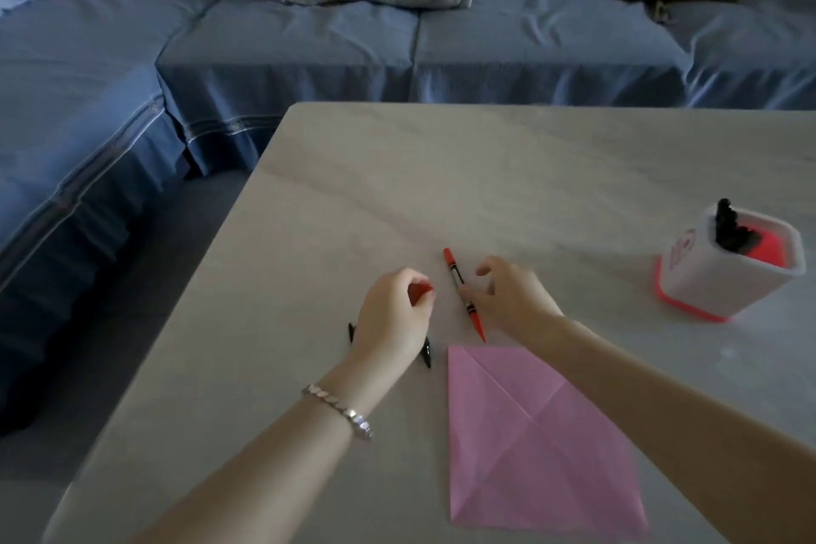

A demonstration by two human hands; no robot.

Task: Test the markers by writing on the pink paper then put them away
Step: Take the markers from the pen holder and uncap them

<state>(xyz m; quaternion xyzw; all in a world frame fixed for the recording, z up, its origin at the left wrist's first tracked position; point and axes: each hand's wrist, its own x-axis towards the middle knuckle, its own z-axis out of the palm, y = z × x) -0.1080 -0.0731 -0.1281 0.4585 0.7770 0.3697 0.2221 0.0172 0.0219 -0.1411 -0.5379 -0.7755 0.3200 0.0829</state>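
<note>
A creased pink paper [525, 442] lies on the pale table [508, 172] near its front edge. My right hand [512, 300] pinches a red marker [455, 274] by its middle, tip pointing down toward the paper's top corner. In the curled fingers of my left hand [393, 314] is a small red cap [420, 290]. Under my left hand a black marker [426, 353] lies on the table, mostly hidden, with only its ends showing.
A white pen holder with a pink base [724, 269] stands at the right with dark markers in it. A blue sofa [309, 53] with cushions runs behind and to the left of the table.
</note>
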